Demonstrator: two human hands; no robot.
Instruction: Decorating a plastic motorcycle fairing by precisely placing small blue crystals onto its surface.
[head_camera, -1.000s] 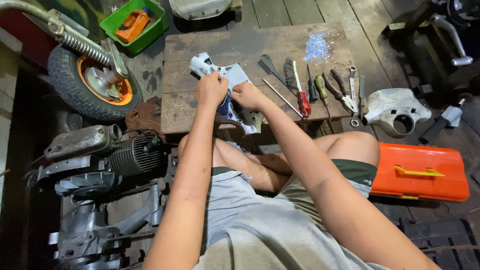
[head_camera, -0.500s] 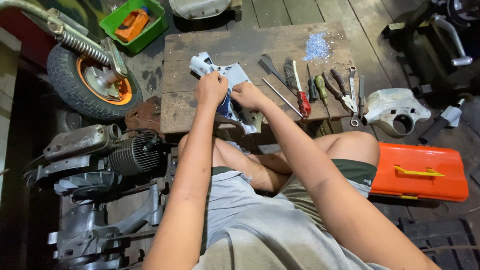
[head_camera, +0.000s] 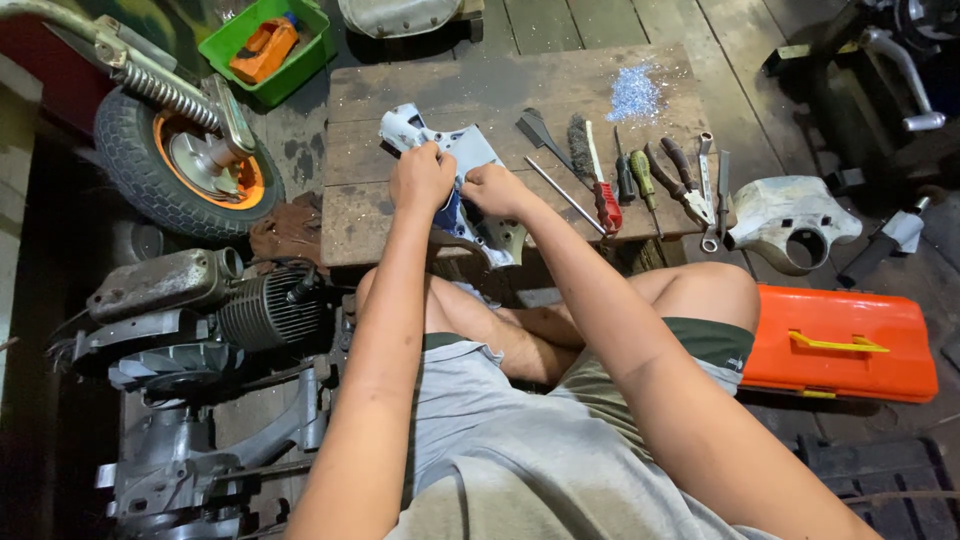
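**Both my hands clamped on a pale blue scooter body panel at a low wooden table**

Seen from above my own head. Nearest to me are my folded bare legs and grey shirt. Just beyond my knees stands the low wooden table (head_camera: 520, 90), my landmark for everything else.

On its near edge, partly overhanging toward me, lies the pale blue panel (head_camera: 470, 150), a curved, moulded shell with a darker blue inner side. I judge it stiff and fairly light, awkward in shape, with painted faces that could slip and thin edges that could dig in; the raised rims seem the best places to hold.

My left hand (head_camera: 422, 178) is curled into a tight fist on the panel's upper middle. My right hand (head_camera: 492, 188) is closed just beside it, fingers wrapped down over the panel. Whether either also holds a small tool, I cannot tell.

On the table's right half lie a scraper (head_camera: 540, 132), a wire brush with a red handle (head_camera: 598, 170), screwdrivers and pliers. At its far right corner is a patch of pale blue scrapings (head_camera: 634, 95).

Off the table's right edge sits a white housing (head_camera: 790, 215), and nearer me an orange toolbox (head_camera: 840, 345). Left of the table are an engine (head_camera: 200, 300) and a wheel with an orange hub (head_camera: 190, 165). Beyond its far left corner is a green bin (head_camera: 300, 55).
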